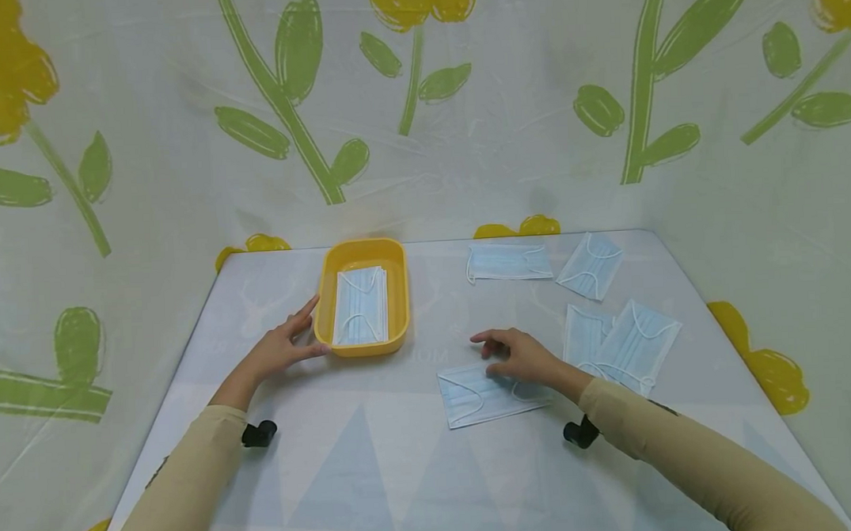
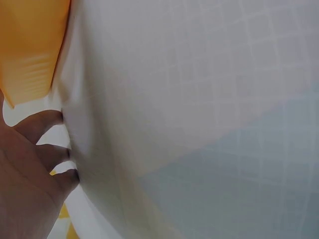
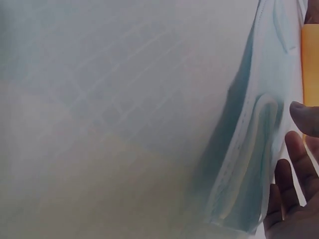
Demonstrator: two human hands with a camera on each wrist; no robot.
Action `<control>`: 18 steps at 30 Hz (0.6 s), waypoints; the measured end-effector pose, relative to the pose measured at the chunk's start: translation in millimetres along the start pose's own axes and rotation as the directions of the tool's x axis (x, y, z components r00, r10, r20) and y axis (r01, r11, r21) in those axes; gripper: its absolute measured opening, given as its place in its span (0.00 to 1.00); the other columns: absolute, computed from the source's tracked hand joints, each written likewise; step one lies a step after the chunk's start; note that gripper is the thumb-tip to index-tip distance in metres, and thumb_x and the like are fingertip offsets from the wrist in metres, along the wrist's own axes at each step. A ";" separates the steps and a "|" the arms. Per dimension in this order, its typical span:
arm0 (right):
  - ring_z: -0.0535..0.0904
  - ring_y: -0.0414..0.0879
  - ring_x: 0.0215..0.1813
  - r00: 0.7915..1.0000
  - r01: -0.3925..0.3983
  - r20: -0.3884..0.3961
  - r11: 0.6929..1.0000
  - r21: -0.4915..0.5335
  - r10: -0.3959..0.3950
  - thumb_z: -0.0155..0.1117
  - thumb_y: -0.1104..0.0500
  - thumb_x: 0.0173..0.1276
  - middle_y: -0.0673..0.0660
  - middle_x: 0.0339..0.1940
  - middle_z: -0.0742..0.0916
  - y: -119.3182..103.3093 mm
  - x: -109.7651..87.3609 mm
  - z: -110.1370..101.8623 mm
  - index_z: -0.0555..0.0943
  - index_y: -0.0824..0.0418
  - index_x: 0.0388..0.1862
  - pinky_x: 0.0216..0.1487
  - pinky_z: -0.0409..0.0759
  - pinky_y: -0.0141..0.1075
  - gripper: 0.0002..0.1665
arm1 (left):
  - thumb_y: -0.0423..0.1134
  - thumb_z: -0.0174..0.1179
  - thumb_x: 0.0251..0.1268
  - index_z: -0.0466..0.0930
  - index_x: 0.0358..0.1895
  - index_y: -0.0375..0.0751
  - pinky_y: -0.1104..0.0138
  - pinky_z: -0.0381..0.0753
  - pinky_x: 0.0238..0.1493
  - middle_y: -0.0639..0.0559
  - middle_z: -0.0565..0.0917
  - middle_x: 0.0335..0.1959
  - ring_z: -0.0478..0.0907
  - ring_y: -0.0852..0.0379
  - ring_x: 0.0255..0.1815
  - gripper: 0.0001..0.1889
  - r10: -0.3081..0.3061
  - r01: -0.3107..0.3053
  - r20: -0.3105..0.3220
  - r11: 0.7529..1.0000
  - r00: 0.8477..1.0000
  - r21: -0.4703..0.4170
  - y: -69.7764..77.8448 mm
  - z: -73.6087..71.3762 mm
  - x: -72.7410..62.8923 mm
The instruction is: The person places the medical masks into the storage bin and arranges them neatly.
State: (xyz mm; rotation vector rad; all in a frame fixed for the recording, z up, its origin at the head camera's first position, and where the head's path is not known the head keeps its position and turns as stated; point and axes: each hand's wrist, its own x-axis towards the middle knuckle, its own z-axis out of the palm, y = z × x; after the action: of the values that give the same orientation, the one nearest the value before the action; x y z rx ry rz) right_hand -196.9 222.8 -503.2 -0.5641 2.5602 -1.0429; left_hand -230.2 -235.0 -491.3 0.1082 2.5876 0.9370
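A yellow tray (image 1: 401, 298) holds a small stack of pale blue face masks (image 1: 359, 306) near the table's back edge. At the tray's left side, my left hand (image 1: 275, 351) is spread, its thumb by the front corner and its forefinger along the wall. The left wrist view has these fingers (image 2: 50, 154) bent down to the cloth beside the tray. Over a loose face mask (image 1: 467, 398) in the middle, my right hand (image 1: 518, 356) hovers with loosely bent fingers, nothing visibly pinched. In the right wrist view, the fingers (image 3: 294, 169) are close beside the mask's (image 3: 264, 99) edge.
Two more masks lie at the back right, one flat (image 1: 509, 262) and one slanted (image 1: 591, 266). Nearer, another mask (image 1: 643, 339) overlaps a second one (image 1: 582, 334) beside my right wrist. A flower-printed curtain (image 1: 520, 135) stands behind and at both sides of the table.
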 end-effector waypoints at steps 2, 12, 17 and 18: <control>0.77 0.45 0.45 1.000 0.010 -0.003 1.000 -0.023 -0.010 0.75 0.65 0.61 0.46 0.41 0.84 2.2 -1.0 -0.2 0.80 0.56 0.66 0.55 0.80 0.42 0.32 | 0.73 0.67 0.53 0.35 0.81 0.79 0.25 0.40 0.70 0.37 0.58 0.80 0.33 0.33 0.82 0.58 0.000 0.000 0.001 1.000 1.000 -0.003 0.2 0.0 0.0; 0.77 0.45 0.46 0.999 0.041 -0.017 0.995 -0.090 -0.043 0.76 0.66 0.60 0.47 0.41 0.84 3.2 -5.6 -0.4 0.81 0.56 0.66 0.57 0.80 0.45 0.33 | 0.74 0.67 0.52 0.34 0.80 0.81 0.25 0.40 0.70 0.39 0.58 0.80 0.33 0.33 0.83 0.58 0.010 -0.010 0.001 1.000 1.000 0.001 -0.4 0.3 0.7; 0.76 0.44 0.45 0.999 0.035 -0.012 0.993 -0.112 -0.036 0.76 0.65 0.61 0.46 0.41 0.84 1.7 -6.9 -0.6 0.80 0.56 0.66 0.55 0.80 0.45 0.33 | 0.73 0.67 0.52 0.35 0.80 0.81 0.25 0.40 0.70 0.39 0.58 0.80 0.33 0.32 0.82 0.58 0.010 -0.010 0.001 1.000 1.000 -0.001 0.2 -0.1 0.3; 0.76 0.44 0.45 0.999 0.034 -0.011 0.993 -0.113 -0.035 0.76 0.65 0.61 0.46 0.40 0.84 1.5 -7.1 -0.7 0.80 0.56 0.66 0.55 0.80 0.44 0.33 | 0.73 0.67 0.52 0.35 0.80 0.81 0.25 0.40 0.70 0.38 0.58 0.80 0.33 0.32 0.82 0.58 0.012 -0.012 0.001 1.000 1.000 0.002 0.1 -0.2 0.3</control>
State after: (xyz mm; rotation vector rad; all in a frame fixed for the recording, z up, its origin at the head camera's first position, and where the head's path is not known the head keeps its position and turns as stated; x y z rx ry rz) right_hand -191.4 227.5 -502.8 -0.6347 2.6428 -0.9198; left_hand -230.6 -235.0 -491.2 0.1249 2.5897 0.9388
